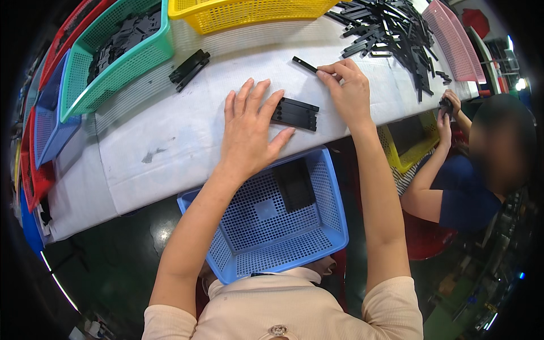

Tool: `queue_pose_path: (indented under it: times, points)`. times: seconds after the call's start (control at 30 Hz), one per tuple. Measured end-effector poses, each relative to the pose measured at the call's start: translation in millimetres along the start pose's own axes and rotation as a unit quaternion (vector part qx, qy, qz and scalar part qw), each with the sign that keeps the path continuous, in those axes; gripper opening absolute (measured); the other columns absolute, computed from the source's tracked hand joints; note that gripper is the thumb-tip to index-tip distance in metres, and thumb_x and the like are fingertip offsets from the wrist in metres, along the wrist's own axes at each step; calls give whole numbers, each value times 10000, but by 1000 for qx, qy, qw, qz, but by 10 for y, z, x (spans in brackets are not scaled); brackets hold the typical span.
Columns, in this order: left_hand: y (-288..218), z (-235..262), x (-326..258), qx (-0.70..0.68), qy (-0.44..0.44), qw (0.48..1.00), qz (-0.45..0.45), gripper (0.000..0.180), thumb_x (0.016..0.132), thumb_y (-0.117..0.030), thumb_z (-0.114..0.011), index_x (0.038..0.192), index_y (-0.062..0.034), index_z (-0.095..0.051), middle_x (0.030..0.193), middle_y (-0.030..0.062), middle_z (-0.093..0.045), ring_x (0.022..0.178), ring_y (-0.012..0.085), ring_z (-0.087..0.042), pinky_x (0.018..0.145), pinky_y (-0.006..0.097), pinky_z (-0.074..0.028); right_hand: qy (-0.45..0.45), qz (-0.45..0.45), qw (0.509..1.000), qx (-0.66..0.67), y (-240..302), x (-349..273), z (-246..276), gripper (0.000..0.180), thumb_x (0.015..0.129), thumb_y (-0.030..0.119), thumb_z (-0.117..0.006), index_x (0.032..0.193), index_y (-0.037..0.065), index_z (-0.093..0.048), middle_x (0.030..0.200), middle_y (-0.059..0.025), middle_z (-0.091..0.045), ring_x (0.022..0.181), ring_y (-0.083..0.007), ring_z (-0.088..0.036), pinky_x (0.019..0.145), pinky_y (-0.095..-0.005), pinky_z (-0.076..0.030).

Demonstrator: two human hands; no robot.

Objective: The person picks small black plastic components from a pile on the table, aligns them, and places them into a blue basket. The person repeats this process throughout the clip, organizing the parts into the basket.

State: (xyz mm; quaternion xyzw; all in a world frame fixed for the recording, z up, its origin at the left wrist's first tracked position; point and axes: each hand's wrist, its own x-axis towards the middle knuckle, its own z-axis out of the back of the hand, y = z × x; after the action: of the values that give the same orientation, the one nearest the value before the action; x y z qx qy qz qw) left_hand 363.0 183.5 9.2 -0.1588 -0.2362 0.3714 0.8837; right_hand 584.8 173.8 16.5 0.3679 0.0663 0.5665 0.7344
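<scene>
Fingers spread, my left hand point(247, 127) lies at the left end of a row of flat black strips point(297, 113) on the white-covered table, its fingertips touching them. Between thumb and fingers, my right hand point(347, 85) pinches a single slim black strip point(305, 64), which points up and to the left above the table. A small bundle of black strips point(190, 69) lies apart, farther left. On my lap rests a blue plastic basket point(266, 246) with a stack of black strips point(294, 186) along its far right side.
A big loose heap of black strips point(391, 34) covers the far right. Along the back and left stand a yellow basket point(243, 20), a green basket point(116, 73) of black parts, and blue and red baskets. A co-worker point(447, 187) sits at the right beside a yellow basket point(408, 156).
</scene>
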Motion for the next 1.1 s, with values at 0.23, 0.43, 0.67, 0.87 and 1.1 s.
queue_pose_path:
  times: [0.23,0.43,0.67,0.87,1.1]
  points:
    - [-10,-18,7,-15,-6,1000,-2,733,778,-368,-737,1391,-86,-450,1454,120,-382,1398,333,-264,1164,526,-166,-27,109,993,-29,-54,-34,-10,98,824,148,-706,905,100,-732,840,-54,-645,775,-242,-639,689,-350,-511]
    - [21,-16,-17,2,-4,1000,6,781,765,-330,-748,1422,-83,-406,1479,120,-371,1402,332,-272,1153,512,-194,89,125,987,46,36,-143,80,104,828,123,-682,919,109,-732,874,-53,-656,805,-246,-647,717,-353,-526]
    - [10,-3,15,-6,-7,1000,-10,778,760,-327,-752,1418,-82,-414,1472,127,-380,1397,343,-280,1146,516,-198,-32,218,935,-279,-403,469,272,194,831,35,-601,987,105,-691,941,-32,-607,880,-222,-632,718,-353,-536]
    - [30,9,-14,-8,-11,1000,-6,767,767,-331,-747,1415,-87,-419,1467,126,-386,1393,347,-285,1142,521,-204,-47,188,976,-96,-45,263,331,105,835,37,-640,936,47,-668,909,-44,-663,834,-202,-663,710,-322,-542]
    - [-13,13,8,-17,-5,1000,-9,766,776,-368,-735,1408,-74,-418,1459,121,-373,1400,335,-261,1157,526,-176,9,-72,986,151,-25,-374,192,155,823,84,-700,967,30,-687,942,-93,-675,878,-206,-619,799,-325,-482]
